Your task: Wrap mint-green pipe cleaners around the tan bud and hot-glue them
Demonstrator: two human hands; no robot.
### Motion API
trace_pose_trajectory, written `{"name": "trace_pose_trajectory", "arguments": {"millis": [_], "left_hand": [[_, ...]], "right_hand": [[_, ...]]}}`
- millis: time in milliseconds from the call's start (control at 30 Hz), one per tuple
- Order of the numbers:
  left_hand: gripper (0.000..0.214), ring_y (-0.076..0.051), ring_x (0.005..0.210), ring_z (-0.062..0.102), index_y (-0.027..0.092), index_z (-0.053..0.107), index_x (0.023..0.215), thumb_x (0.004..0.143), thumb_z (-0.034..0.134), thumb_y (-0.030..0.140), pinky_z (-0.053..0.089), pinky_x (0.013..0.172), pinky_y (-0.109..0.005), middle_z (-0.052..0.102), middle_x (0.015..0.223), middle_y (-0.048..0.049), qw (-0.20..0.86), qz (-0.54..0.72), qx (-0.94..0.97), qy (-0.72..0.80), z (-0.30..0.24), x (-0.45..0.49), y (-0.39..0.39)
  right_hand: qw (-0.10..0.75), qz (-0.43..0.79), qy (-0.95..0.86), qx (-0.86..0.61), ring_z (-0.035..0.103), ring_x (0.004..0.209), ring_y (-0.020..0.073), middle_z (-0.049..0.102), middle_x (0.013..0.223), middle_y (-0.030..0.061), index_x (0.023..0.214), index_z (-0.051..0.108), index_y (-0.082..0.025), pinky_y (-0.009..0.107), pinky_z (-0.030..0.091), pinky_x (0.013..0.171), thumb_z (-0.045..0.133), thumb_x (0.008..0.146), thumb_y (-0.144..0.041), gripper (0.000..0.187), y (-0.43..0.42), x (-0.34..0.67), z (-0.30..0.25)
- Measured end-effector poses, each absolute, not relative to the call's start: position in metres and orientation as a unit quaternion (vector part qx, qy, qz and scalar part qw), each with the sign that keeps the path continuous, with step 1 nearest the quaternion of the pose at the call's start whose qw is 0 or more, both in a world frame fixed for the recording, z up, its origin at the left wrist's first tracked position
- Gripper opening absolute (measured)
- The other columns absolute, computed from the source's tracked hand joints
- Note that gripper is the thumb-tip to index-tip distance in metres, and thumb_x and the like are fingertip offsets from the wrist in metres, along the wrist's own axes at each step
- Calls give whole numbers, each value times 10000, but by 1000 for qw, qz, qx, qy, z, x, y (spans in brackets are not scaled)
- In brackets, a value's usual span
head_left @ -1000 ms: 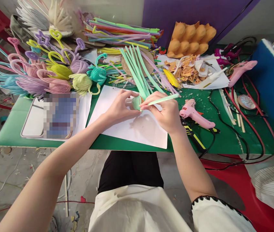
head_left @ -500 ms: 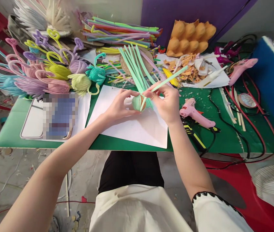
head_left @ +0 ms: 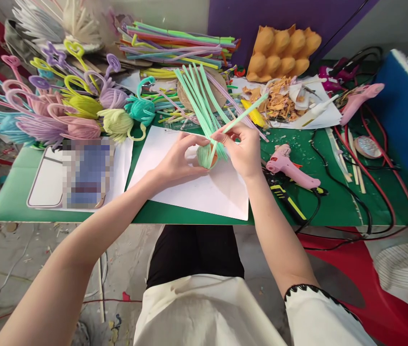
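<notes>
Over the white paper (head_left: 175, 187), my left hand (head_left: 180, 156) grips a rounded piece (head_left: 204, 157) wrapped in mint-green pipe cleaners, thumb below and fingers above. A bit of orange shows at its right side, where the wrapping leaves a gap. Long loose pipe cleaners (head_left: 202, 98) fan out from it toward the back of the table. Between thumb and fingers, my right hand (head_left: 242, 146) pinches one mint-green pipe cleaner (head_left: 249, 111), whose free end sticks up to the right. Both hands nearly meet at the top of the wrapped piece.
Several finished pipe-cleaner swans (head_left: 81, 105) crowd the left, behind a phone (head_left: 89, 175). Bundled pipe cleaners (head_left: 178, 45) and an orange egg-carton piece (head_left: 281, 53) lie at the back. To the right are a pink glue gun (head_left: 290, 168), pliers (head_left: 288, 202) and loose cables (head_left: 387, 192).
My right hand has shifted slightly left and closer to the wrapped piece. The pinched pipe cleaner's free end has swung left and a little upward. My left hand keeps its hold.
</notes>
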State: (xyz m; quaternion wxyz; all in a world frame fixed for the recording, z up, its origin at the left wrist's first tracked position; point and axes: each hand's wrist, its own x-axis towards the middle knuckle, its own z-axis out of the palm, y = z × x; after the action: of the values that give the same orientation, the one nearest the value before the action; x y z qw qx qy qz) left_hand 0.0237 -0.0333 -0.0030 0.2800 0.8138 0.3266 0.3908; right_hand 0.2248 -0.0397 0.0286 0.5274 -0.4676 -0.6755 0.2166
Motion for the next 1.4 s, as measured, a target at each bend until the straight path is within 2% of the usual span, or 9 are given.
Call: {"name": "trace_pose_trajectory", "arguments": {"millis": [400, 700, 1033, 1167, 1400], "left_hand": [[504, -256, 1134, 602, 266, 625, 1150, 715, 881, 260, 525, 981, -435, 722, 1236, -43, 236, 389, 839, 297, 2, 26, -35], [512, -262, 1105, 609, 286, 602, 1163, 726, 852, 199, 511, 971, -473, 729, 1241, -33, 190, 378, 860, 284, 1, 27, -33], [513, -258, 1068, 610, 280, 605, 1158, 715, 855, 215, 527, 944, -458, 740, 1206, -33, 182, 374, 861, 294, -5, 27, -30], [467, -261, 1061, 597, 271, 606, 1132, 731, 845, 241, 543, 921, -447, 739, 1184, -46, 189, 386, 855, 290, -5, 27, -32], [426, -264, 1066, 592, 273, 610, 1064, 730, 870, 227, 522, 957, -482, 719, 1278, -40, 146, 366, 867, 306, -5, 27, -31]], "right_hand": [[530, 223, -672, -466, 611, 707, 142, 714, 748, 6, 724, 720, -213, 307, 408, 592, 697, 921, -541, 383, -36, 223, 23], [534, 257, -647, -479, 659, 759, 146, 716, 780, 7, 665, 708, -212, 294, 482, 653, 789, 858, -431, 303, -35, 222, 21], [542, 330, -602, -484, 648, 699, 132, 658, 746, -7, 657, 678, -205, 285, 507, 629, 839, 790, -459, 329, -33, 221, 15], [542, 332, -599, -486, 645, 684, 131, 649, 738, -8, 680, 673, -202, 297, 527, 644, 829, 809, -442, 315, -32, 220, 14], [544, 318, -608, -484, 656, 689, 125, 659, 781, -4, 706, 672, -203, 287, 571, 667, 791, 848, -465, 321, -35, 219, 15]]}}
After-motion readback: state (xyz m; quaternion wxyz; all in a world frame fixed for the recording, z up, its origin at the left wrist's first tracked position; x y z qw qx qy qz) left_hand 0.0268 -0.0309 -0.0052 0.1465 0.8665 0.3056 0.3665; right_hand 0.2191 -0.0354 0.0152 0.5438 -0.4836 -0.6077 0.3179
